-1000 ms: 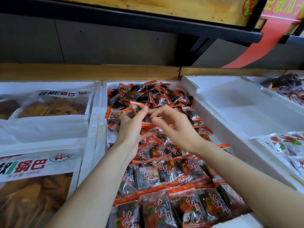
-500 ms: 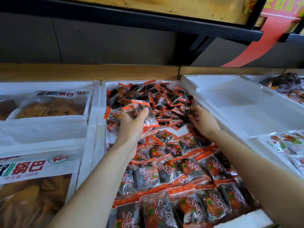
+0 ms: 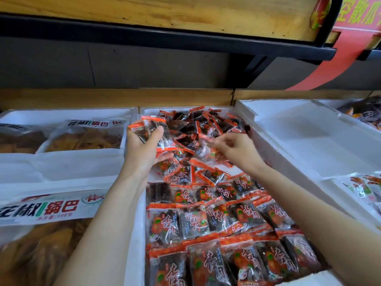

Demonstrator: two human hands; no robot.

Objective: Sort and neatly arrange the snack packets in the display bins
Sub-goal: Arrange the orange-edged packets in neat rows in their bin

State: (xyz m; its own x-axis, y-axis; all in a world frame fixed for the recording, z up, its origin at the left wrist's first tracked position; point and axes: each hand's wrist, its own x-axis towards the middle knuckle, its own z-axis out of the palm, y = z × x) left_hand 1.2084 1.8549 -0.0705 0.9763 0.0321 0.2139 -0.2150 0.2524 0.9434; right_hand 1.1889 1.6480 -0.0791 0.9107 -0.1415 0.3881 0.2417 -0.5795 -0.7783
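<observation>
- Head view, the task's things: the snack packets are small flat pillow pouches of glossy clear film with orange crimped ends, dark fruit showing through
- They fill the middle bin [image 3: 136, 234], a white foam box with thick, matt, slightly rough walls
- In its near half the neat rows [image 3: 206, 219] lie flat, edge to edge and overlapping like tiles, print facing up
- In its far half the loose heap [image 3: 198, 124] is a crumpled jumble, pouches tilted every way
- The left hand [image 3: 144, 155] is raised over the bin's left wall, palm up, thumb curled tight over a stack of packets [image 3: 154, 131] fanned upward
- The right hand [image 3: 239, 150] hovers over the heap's near edge, fingertips drawn narrow on a single packet [image 3: 207, 141]; this part is blurred by motion
- Head view, surroundings: left of the bin lie large clear bags [image 3: 82, 139] of wavy golden crisps with white printed labels, in a foam tray
- To the right sits another foam tray [image 3: 309, 141], smooth and white, its wall touching the middle bin
- Pale packets [image 3: 362, 186] with red print lie at the far right
- Both forearms cross the near rows and hide part of them
- Above run a black metal rail [image 3: 144, 38], a grained wooden shelf [image 3: 165, 11] and a slanting red ribbon [image 3: 334, 65]
</observation>
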